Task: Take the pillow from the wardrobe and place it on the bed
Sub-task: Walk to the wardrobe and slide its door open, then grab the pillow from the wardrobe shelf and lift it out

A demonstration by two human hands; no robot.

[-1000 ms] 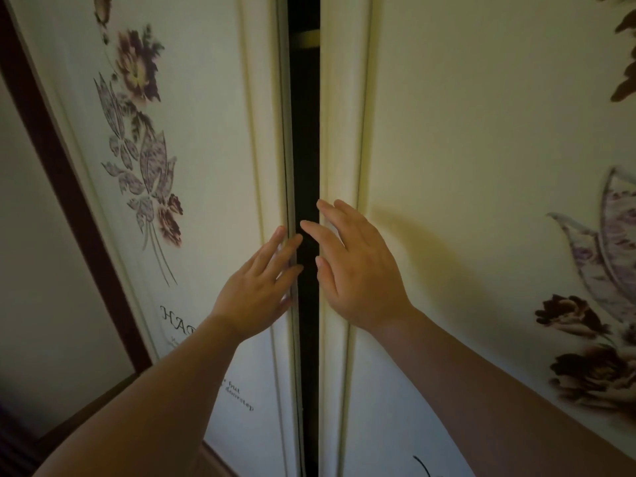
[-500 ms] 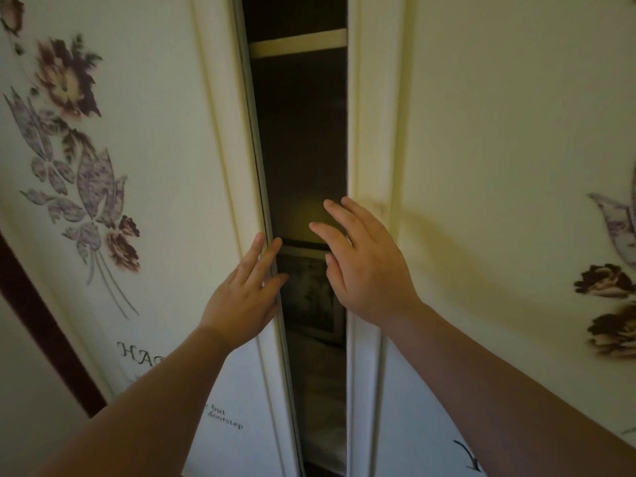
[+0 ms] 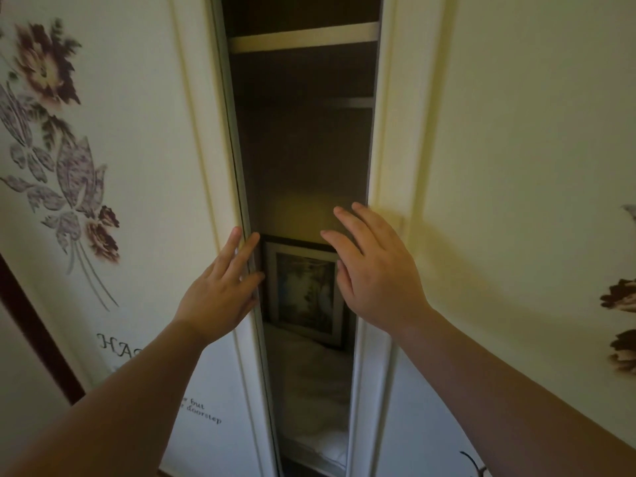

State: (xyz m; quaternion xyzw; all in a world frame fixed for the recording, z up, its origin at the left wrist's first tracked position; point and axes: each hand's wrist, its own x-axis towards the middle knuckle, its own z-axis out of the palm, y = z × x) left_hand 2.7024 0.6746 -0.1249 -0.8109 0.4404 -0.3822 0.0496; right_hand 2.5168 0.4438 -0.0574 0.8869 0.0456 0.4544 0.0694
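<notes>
Wardrobe w/ two cream sliding doors, parted by a gap in the middle. L door (image 3: 144, 201) carries flower print + some lettering low down; R door (image 3: 516, 166) has dark flower print at its far edge. Left hand (image 3: 220, 290) lies flat on inner edge of L door, fingers (image 3: 246, 251) straight & slightly spread, tips at the door's edge, gripping nothing. Right hand (image 3: 375, 277) is open too, fingers spread, palm toward inner edge of R door; can't tell if it touches. Both forearms bare. Inside the gap: pale shelf (image 3: 304, 37) up top, dark interior below, framed picture (image 3: 306, 294) standing upright behind the hands. Under/in front of the frame a white soft bulk, prob the pillow (image 3: 313, 401), lying in the lower compartment, partly hidden by both doors. Dark wood trim (image 3: 38, 325) left of wardrobe.
</notes>
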